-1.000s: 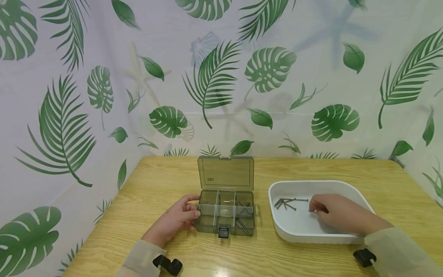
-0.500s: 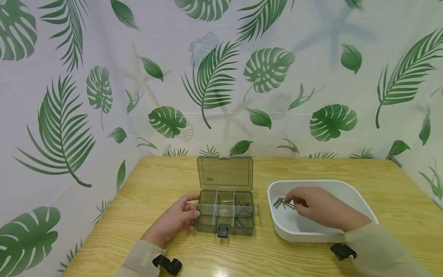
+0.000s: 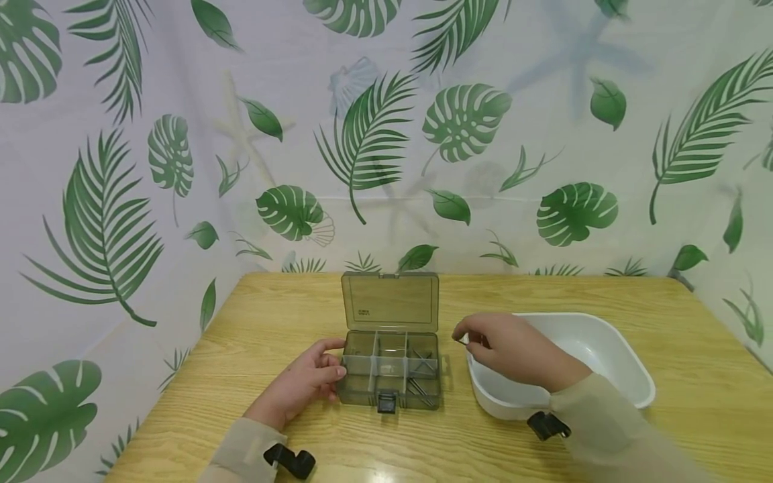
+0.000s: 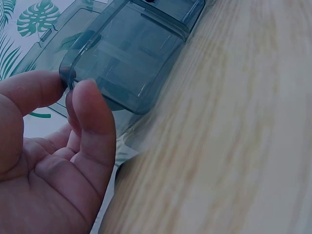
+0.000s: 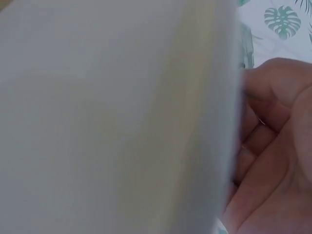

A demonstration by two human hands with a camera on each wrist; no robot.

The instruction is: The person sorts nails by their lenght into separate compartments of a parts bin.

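Observation:
A smoky clear compartment box [image 3: 389,370] stands on the table with its lid [image 3: 391,302] raised. Several metal screws [image 3: 421,392] lie in its two right compartments. My left hand [image 3: 304,381] grips the box's left side; in the left wrist view the thumb [image 4: 92,114] and forefinger pinch its corner. Over the left rim of a white tray [image 3: 604,342], my right hand [image 3: 513,349] pinches a small screw [image 3: 461,343] between thumb and fingers. The hand and forearm hide the tray's left part. In the right wrist view the tray wall [image 5: 117,122] covers the fingertips.
Both things stand on a wood-grain table [image 3: 290,302], with a strip of tabletop between them. A leaf-patterned cloth [image 3: 386,134] hangs behind and to the left. The box's black front latch [image 3: 386,402] hangs open.
My right hand has moved left across the tray, past the loose screws, to its left rim, carrying a screw. The left hand stays on the box.

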